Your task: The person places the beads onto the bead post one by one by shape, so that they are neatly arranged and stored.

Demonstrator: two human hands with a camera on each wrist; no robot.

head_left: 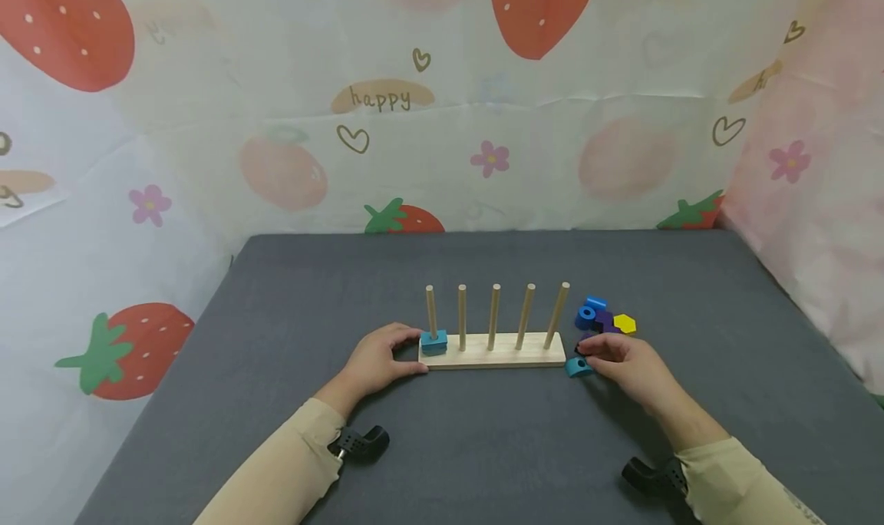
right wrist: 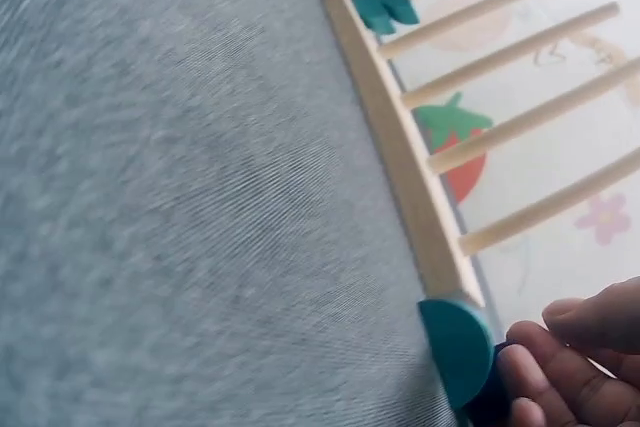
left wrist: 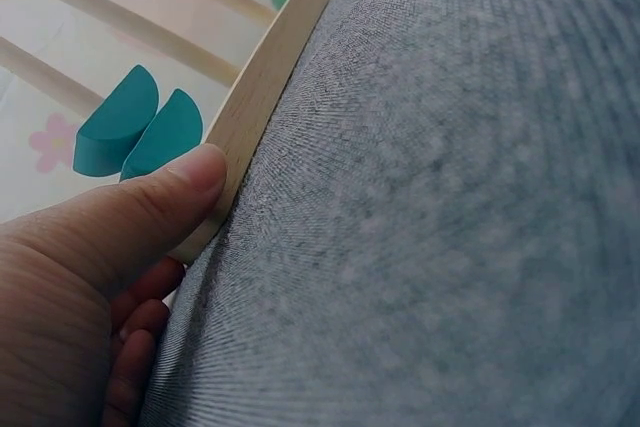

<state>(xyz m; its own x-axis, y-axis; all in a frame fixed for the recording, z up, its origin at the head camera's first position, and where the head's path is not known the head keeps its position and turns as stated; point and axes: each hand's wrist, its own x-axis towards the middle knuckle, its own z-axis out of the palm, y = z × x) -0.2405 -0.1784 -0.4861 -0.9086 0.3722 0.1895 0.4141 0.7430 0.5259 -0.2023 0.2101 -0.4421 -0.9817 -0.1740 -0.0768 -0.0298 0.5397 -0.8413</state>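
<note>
My left hand (head_left: 376, 358) grips the left end of a pale wooden peg board (head_left: 493, 360), thumb along its front edge. Two teal half-round blocks (left wrist: 160, 127) are stacked on the leftmost peg (head_left: 431, 310); the other pegs are bare. At the board's right end lies another teal half-round block (head_left: 577, 367). Close beside it is my right hand (head_left: 630, 364), loosely bent fingertips right at the block and thumb apart from them. In the right wrist view a dark blue piece (right wrist: 490, 397) shows partly behind the teal block, next to the fingers.
Behind my right hand lies a small heap of pieces: a blue ring-shaped block (head_left: 585, 315), dark purple blocks (head_left: 605, 320) and a yellow hexagon (head_left: 625, 324). A grey cloth (head_left: 483, 448) covers the table. Beyond it hangs a strawberry-print curtain (head_left: 442, 164).
</note>
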